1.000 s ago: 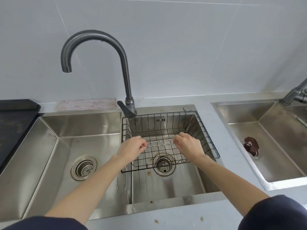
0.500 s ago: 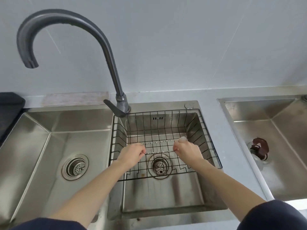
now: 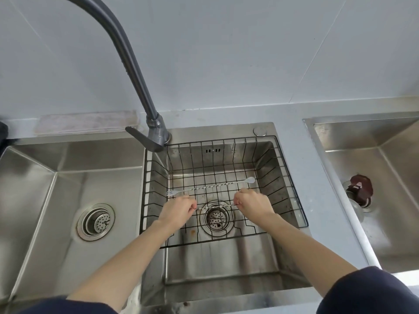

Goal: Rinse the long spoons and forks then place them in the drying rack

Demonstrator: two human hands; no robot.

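Two hands, the left hand [image 3: 179, 208] and right hand [image 3: 254, 203], pinch the ends of a twisted utensil [image 3: 214, 207] over the drying rack [image 3: 292, 189]; its tips are hidden. Another long spoon-fork [image 3: 210, 186] lies in the rack.

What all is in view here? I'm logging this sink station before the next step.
Utensil in rack: 1, silver, twisted stem, fork end left, spoon end right, lying across the rack floor.
Held utensil: 1, silver, twisted stem, gripped at both ends over the rack.
Drying rack: 1, black wire, set in the middle sink.
Sink basins: 3, steel, side by side.
Drains: 3, one in each basin.
Drain stopper: 1, dark red-brown, right basin.
Faucet: 1, dark grey, behind the rack.
Cloth: 1, pale pink, on the back ledge.
Left hand: 1, pinching the held utensil.
Right hand: 1, pinching its other end.
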